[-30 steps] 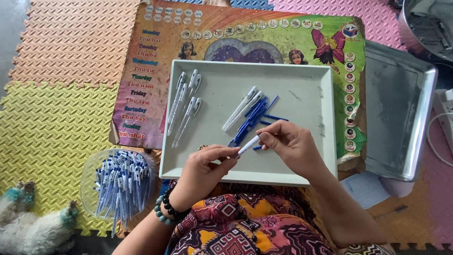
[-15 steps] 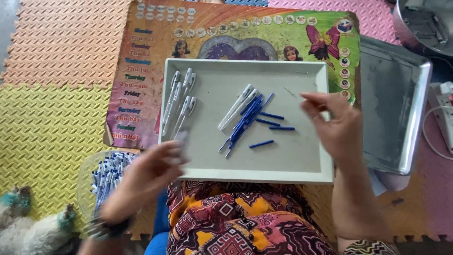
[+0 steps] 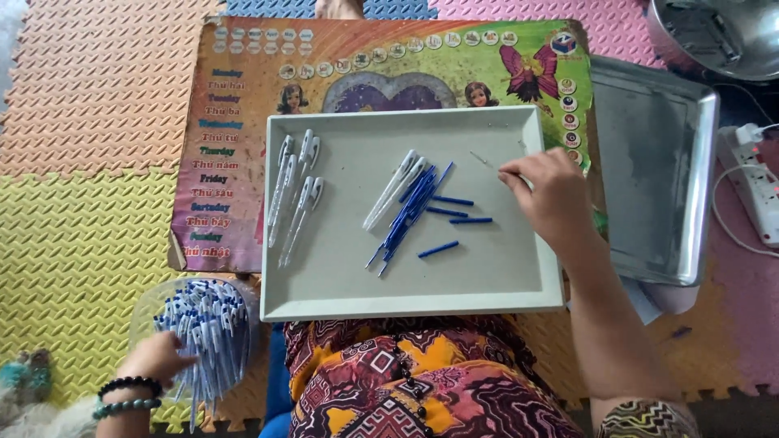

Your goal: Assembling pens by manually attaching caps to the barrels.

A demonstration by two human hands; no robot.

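The right hand (image 3: 548, 195) rests near the far right corner of a grey tray (image 3: 341, 288) that sits on the person's lap. Its fingers are pinched close together around something thin and small, maybe a spring, but it is too tiny to tell for sure. A thin wire-like bit (image 3: 482, 161) lies on the tray just beside the fingertips.

The left hand (image 3: 154, 357) is down low on the left, at a clear round tub (image 3: 146, 300) stuffed with white and blue pens (image 3: 207, 332). The fingers curl onto the pens, but you cannot tell if they grip one.

In the middle of the tray lies a small heap of blue ink refills (image 3: 410, 212) with two white pen barrels (image 3: 395, 188) leaning against them. A few short blue pieces (image 3: 450, 219) lie loose near the heap. On the left side of the tray, finished white pens (image 3: 294, 191) lie side by side.

Under the tray is a bright picture board (image 3: 235, 105) on a foam puzzle mat floor (image 3: 81, 162). A metal tray (image 3: 649, 162) sits to the right, near a white power strip (image 3: 755, 178).
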